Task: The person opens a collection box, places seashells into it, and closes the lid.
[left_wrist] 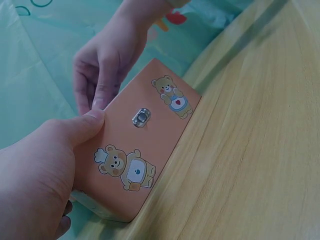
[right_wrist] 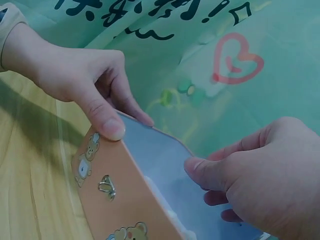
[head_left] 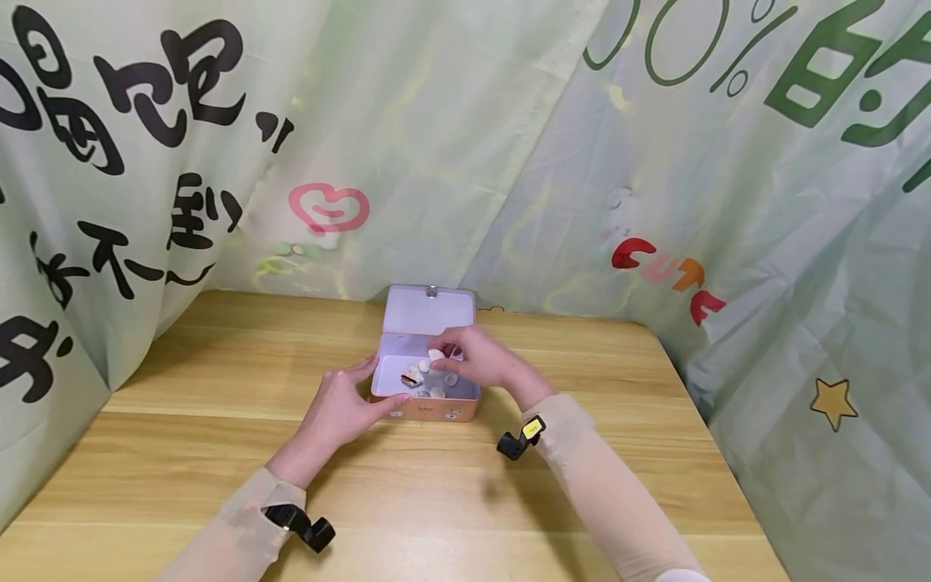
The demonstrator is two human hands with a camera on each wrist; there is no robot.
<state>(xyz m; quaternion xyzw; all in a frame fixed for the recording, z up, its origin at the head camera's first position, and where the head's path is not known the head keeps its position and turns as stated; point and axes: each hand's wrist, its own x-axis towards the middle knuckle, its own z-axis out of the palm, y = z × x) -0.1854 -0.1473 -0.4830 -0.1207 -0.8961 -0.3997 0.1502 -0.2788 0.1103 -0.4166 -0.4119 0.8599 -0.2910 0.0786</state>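
Note:
An orange tin box (head_left: pixel 444 411) with bear pictures, a metal clasp and a pale lilac inside stands on the table, its hinged lid (head_left: pixel 429 311) raised at the back. My left hand (head_left: pixel 342 402) grips the box's left end, thumb on the front rim, fingers along the side. Over the box's right part, my right hand (head_left: pixel 476 356) pinches a small white piece (head_left: pixel 436 354), seemingly a shell, between thumb and fingers. Several small whitish shell-like pieces (head_left: pixel 436 393) and a brown-and-white one (head_left: pixel 411 378) lie inside. The right wrist view hides the pinched piece behind the hand.
The wooden table (head_left: pixel 393 501) ends at a pale printed curtain (head_left: pixel 436 162) just behind the lid. More curtain hangs along the left and right sides. A small black camera is strapped on each wrist.

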